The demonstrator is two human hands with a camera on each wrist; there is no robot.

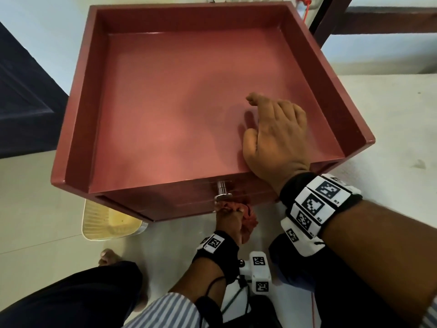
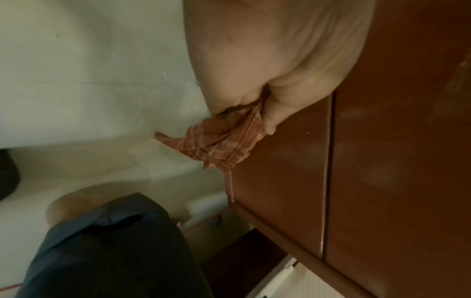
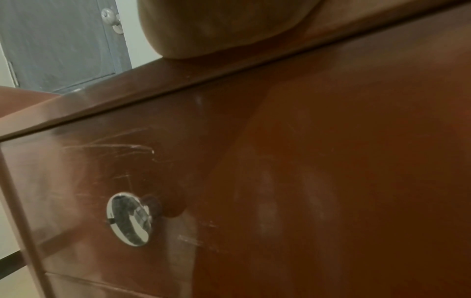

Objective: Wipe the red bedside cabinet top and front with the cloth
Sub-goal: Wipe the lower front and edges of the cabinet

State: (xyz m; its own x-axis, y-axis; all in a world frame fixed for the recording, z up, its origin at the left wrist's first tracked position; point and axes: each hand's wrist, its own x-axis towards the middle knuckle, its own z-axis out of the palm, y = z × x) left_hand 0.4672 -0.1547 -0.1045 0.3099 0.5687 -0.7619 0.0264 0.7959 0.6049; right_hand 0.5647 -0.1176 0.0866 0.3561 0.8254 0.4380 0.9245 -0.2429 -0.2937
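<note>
The red bedside cabinet (image 1: 165,102) fills the head view, its recessed top bordered by a raised rim. My right hand (image 1: 274,133) rests on the top near the front right, fingers loosely bent, holding nothing. Below the front edge, my left hand (image 1: 228,220) grips a bunched red striped cloth (image 1: 248,221) against the cabinet front (image 1: 179,204), just under the metal knob (image 1: 222,194). In the left wrist view the cloth (image 2: 219,141) sticks out from my curled fingers (image 2: 270,113) against the red front panel (image 2: 382,161). The right wrist view shows the scratched front (image 3: 305,161) and the knob (image 3: 128,218).
A pale yellow ribbed plastic tray (image 1: 108,221) lies on the floor under the cabinet's left front corner. A dark blue door (image 1: 26,95) stands to the left. My bare foot (image 1: 110,256) and dark trouser leg are on the tiled floor below. A red cord (image 1: 306,5) hangs at the back.
</note>
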